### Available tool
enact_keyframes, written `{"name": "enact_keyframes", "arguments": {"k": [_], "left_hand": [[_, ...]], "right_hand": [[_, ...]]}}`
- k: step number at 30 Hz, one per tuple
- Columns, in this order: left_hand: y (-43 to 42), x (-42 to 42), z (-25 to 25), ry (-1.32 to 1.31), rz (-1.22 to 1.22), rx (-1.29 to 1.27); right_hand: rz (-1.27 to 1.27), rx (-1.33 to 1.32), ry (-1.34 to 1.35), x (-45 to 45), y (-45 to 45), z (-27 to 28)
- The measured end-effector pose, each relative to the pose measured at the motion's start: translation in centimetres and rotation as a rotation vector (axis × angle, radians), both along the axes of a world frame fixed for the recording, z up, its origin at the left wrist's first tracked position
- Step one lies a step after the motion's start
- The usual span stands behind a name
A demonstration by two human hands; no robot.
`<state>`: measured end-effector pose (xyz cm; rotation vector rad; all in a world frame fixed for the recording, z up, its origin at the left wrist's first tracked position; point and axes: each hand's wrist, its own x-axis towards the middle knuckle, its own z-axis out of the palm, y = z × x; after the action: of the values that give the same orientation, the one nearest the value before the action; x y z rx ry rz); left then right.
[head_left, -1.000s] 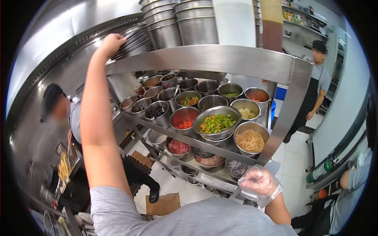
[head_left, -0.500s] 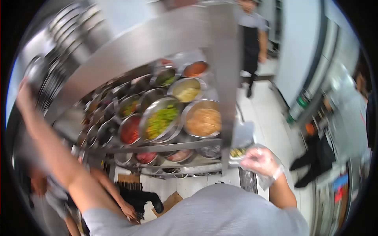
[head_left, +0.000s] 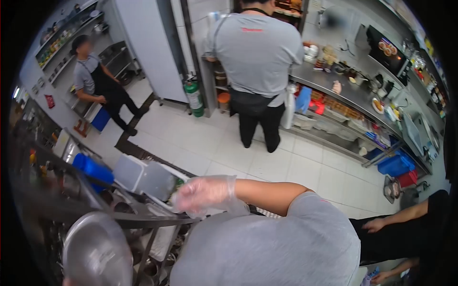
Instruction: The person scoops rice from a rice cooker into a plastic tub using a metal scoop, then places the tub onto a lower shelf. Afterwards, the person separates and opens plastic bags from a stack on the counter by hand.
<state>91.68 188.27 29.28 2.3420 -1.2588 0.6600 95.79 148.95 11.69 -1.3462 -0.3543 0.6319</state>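
A shiny metal bowl point(head_left: 98, 250) is at the lower left, its inside facing up towards me. At its lower rim only a small part of my left hand point(head_left: 67, 281) shows, gripping the bowl. In a clear plastic glove, my right hand point(head_left: 204, 194) is above the rack's edge with its fingers curled in. Whether anything is between those fingers is hidden. Just beside them is a pale container point(head_left: 157, 180) with some green food at its near end.
A metal rack rail point(head_left: 157, 219) runs beside the bowl. A blue bin point(head_left: 93, 170) stands past it. One co-worker point(head_left: 255, 57) faces a steel counter point(head_left: 350, 88); another person point(head_left: 102, 86) stands at the left. A person's hand point(head_left: 375, 225) shows at the right.
My view has swung right, away from the food bowls. My left hand, earlier at the stacked metalware, now has a metal bowl. The gloved right hand stays by the container.
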Motion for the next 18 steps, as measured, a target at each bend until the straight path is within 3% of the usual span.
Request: {"name": "enact_keyframes", "arguments": {"k": [1,3,5,8,10,13,18], "left_hand": [[-7.1,0.8,-1.6,0.061,-0.097,-0.131],[-21.5,2.5,-4.8,0.167,-0.319,-0.378],[-30.4,4.4,-9.0,0.122,-0.518,-0.221],[-42.6,4.7,-13.5,-0.051,-0.82,-0.219],[-48.3,3.8,-14.7,-0.017,-0.992,-0.199],[-56.3,2.2,-16.4,-0.003,-1.281,-0.094],[-67.1,-2.2,-18.1,0.26,-1.526,0.152]], "right_hand": [[0.012,0.122,-0.057,-0.6,-3.1,-0.5],[-0.08,0.273,0.144,-3.2,-9.6,-0.2],[-0.281,0.354,0.241,-6.4,-16.1,0.1],[-0.639,0.509,0.232,-12.0,-25.4,0.4],[-0.806,0.394,0.103,-16.7,-29.4,0.4],[-1.072,0.252,0.229,-22.8,-32.8,-0.8],[-1.499,0.146,0.606,-29.9,-36.6,-12.4]]}}
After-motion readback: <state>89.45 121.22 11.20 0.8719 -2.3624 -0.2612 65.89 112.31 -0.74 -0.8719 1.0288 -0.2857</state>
